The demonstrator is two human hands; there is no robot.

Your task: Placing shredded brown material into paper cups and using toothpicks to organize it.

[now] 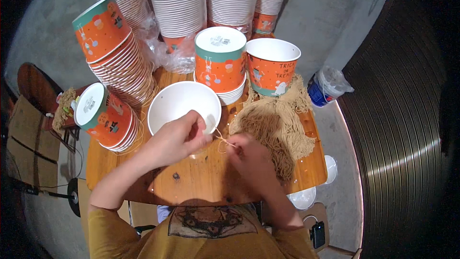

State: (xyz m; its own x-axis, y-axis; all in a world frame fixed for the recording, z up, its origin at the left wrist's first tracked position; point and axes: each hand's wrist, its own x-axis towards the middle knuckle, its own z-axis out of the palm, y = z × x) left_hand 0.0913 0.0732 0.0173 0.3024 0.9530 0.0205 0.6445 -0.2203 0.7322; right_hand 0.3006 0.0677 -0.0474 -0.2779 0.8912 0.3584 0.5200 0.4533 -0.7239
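My left hand (178, 136) grips the near rim of an open white-lined paper cup (181, 103) on the wooden table (201, 182) and pinches one end of a thin tan string (221, 140). Just right of the cup, my right hand (251, 156) pinches the other end of that string. The string runs short and slack between the two hands. A big heap of the same tan strings (278, 120) lies beside my right hand.
Orange printed paper cups stand behind: one upside down on a short stack (220, 60), one upright (272, 67). Tilted stacks (112, 57) (103, 117) lean at the left. Tall wrapped stacks (201, 0) fill the back. A blue-and-white bag (326, 86) lies on the floor right.
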